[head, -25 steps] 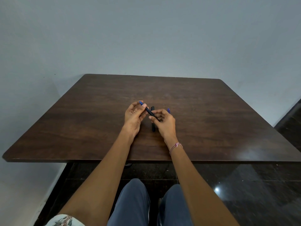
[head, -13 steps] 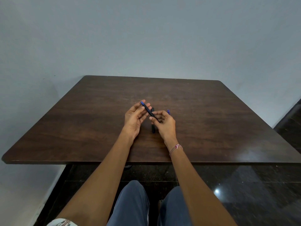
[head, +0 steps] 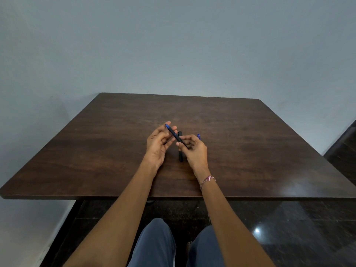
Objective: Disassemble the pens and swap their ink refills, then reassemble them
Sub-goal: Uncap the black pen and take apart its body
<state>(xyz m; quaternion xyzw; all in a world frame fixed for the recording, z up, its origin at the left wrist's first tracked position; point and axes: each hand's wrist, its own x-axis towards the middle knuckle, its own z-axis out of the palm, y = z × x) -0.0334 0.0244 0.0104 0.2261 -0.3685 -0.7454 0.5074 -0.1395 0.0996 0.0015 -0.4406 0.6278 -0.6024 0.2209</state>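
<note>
A plain grey-blue wall (head: 173, 45) fills the upper half of the view. Below it a dark brown wooden table (head: 250, 151) spans almost the full width, its near edge toward the viewer. Under that edge, at 6 o'clock, lies a glossy dark floor (head: 289, 228) with a small glint of light, and the person's knees in blue-grey trousers (head: 154, 247).

Two bare forearms reach in from 6 o'clock and meet near the middle of the tabletop. The left hand (head: 157, 146) is raised with its palm turned inward and its fingers loosely bent. The right hand (head: 194, 151) sits just beside it at 3 o'clock, fingers and thumb curled round the lower end of the held pen (head: 176, 136).

This dark pen slants from 4 o'clock up to 10 o'clock, and its blue end rests against the left fingertips. Whether the left hand pinches it or only touches it cannot be told.

A second pen (head: 180, 157), all black, lies flat on the table between the hands, running from 12 to 6 o'clock. A thin beaded bracelet (head: 208, 181) circles the right wrist. A small blue-tipped piece (head: 198, 136) shows just past the right hand at 1 o'clock; whether it is held or lying cannot be told.
</note>
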